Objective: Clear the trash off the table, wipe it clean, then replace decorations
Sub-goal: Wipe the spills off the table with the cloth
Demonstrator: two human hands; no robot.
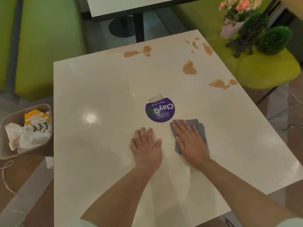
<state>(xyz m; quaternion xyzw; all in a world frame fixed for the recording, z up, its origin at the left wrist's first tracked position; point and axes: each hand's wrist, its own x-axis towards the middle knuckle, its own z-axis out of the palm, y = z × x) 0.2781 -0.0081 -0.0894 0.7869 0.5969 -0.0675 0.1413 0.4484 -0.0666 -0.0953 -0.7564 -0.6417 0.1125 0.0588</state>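
Fingers (183,128) of the right hand (191,143) lie straight and slightly spread, pressed flat on a folded grey cloth (199,126). Cloth sits on the white rectangular tabletop (98,89), just below and right of the round purple "ClayGo" sticker (160,110), nearly touching its edge. Left hand (146,145) rests palm-down on the bare surface below the sticker and slightly left of it, fingers straight and close together, thumb out to the side; it holds nothing.

Small crumpled scrap of pale paper (156,97) lies on the sticker's upper rim. Brown liquid spills (189,68) are scattered well above and to the right of the sticker, along the table's far edge and right edge.

Beige plastic bin (9,122) stands off the table, well left of the sticker, and holds crumpled white and yellow food wrappers (32,128). Decorations are far up and right of the sticker, on a lime-green chair seat (268,74): a white pot of pink flowers (236,15), a round green artificial shrub (273,40) and a dark metal tower figurine (246,40).
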